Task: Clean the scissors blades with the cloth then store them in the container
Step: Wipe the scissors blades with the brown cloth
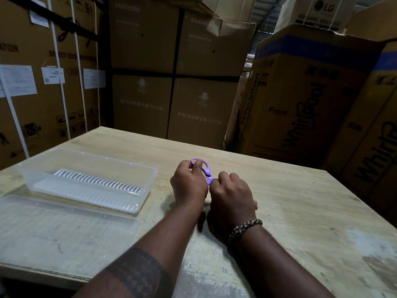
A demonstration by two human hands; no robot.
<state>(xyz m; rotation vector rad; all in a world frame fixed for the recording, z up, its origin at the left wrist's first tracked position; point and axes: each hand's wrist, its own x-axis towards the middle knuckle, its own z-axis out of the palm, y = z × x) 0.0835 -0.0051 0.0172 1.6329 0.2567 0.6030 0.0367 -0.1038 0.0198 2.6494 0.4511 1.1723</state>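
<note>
Purple-handled scissors [206, 171] are held above the middle of the wooden table [300, 201]. My left hand [188, 186] grips the handle loops, with a finger through one loop. My right hand [232, 196] is curled around the blade end, which is hidden inside the fist. A pale bit of cloth [255, 203] peeks out at the right edge of that hand; most of it is hidden. The clear plastic container [148, 190] with a white slotted insert sits open to the left of both hands.
The container's clear lid [64, 229] lies flat at the table's near left. Tall cardboard appliance boxes [176, 82] stand close behind and to both sides of the table. Worn, whitish patches mark the table's near right.
</note>
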